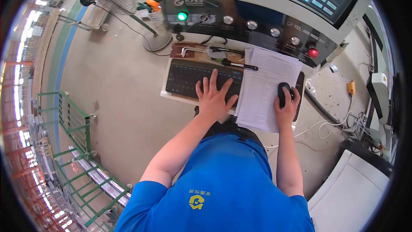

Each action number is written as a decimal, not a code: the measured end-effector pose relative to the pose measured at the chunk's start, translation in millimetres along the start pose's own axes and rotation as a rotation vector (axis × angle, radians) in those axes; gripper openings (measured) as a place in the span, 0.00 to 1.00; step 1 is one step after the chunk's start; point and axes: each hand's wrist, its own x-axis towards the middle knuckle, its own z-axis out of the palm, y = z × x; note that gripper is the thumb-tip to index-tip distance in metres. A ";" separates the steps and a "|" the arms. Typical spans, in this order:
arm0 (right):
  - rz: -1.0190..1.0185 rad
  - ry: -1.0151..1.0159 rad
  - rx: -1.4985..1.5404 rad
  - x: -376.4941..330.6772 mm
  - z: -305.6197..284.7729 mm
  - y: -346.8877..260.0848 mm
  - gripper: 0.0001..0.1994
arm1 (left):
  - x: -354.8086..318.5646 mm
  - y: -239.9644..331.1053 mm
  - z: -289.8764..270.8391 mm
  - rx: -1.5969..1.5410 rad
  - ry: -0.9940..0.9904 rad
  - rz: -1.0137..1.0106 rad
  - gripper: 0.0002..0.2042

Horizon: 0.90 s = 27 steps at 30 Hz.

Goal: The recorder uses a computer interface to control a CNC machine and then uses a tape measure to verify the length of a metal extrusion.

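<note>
I see a small console shelf (168, 95) over a grey concrete floor (120, 103), in a factory hall. On it lies one black keyboard (189, 79); my left hand (214, 96) rests on it, fingers spread, grasping nothing. Right of the keyboard lie paper sheets (264, 90), and my right hand (286, 105) cups one black mouse (283, 92). One pen (240, 65) lies just beyond the keyboard.

I see a black keyboard (193, 79) with pale blue key markings, a black mouse (283, 92) on white printed papers (266, 86), a blue shirt (223, 180) bearing a yellow emblem, green (183, 16) and red (313, 53) lamps, and green railings (77, 120).
</note>
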 end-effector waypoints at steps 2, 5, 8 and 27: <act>0.021 -0.006 0.025 5.5 -0.1 -0.1 0.23 | 4.9 -18.8 -1.4 0.024 0.054 -0.038 0.31; 0.022 0.021 0.035 10.5 -10.1 -6.7 0.23 | 9.9 -55.6 -9.6 0.151 0.137 -0.260 0.39; -0.027 0.023 -0.043 8.5 -6.1 0.5 0.24 | 7.4 -91.7 -10.1 0.175 0.130 -0.306 0.40; -0.055 0.122 -0.059 1.5 1.2 5.9 0.24 | -8.2 -158.5 8.5 -0.135 0.375 -0.259 0.27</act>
